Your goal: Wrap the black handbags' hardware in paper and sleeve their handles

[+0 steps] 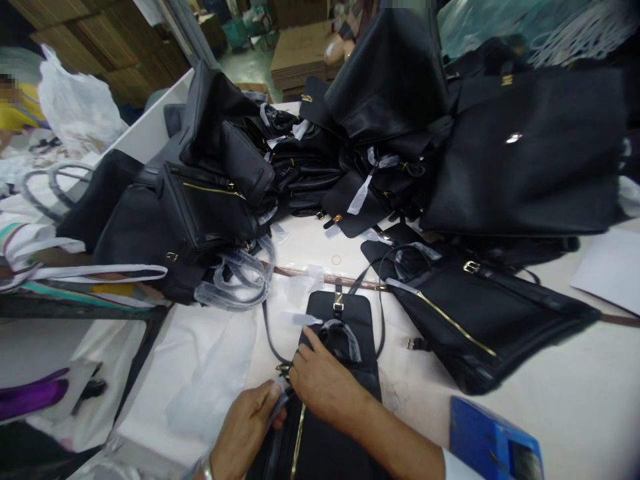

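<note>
- Hands of one person meet at the bottom middle of the view, over a black bag (350, 313) that lies flat on a pale table (575, 400).
- The left hand (247, 427) is at the bag's left edge. Its thumb and fingers are pinched on a scrap of clear wrapping (281, 399), just beside a small gold buckle (283, 367).
- The right hand (325, 387) lies on top of the bag with loose fingers, holding nothing. Its forefinger reaches out to touch the plastic-wrapped handle (345, 333).
- A thin strap (267, 333) loops out from the bag to the left.
- A blue box (493, 443) sits at the near right.
- A sheet of clear plastic (210, 373) lies on the table left of the hands.
- A second bag (480, 320) with a gold zip lies on its side further right.
- A white paper (610, 267) lies at the right edge.
- A heap of black bags (390, 100) fills the far half of the table, many with white paper tags.
- Cardboard boxes (300, 53) stand on the floor behind.
- Another person in yellow (17, 110) is at the far left, beside a white plastic sack (75, 100).
</note>
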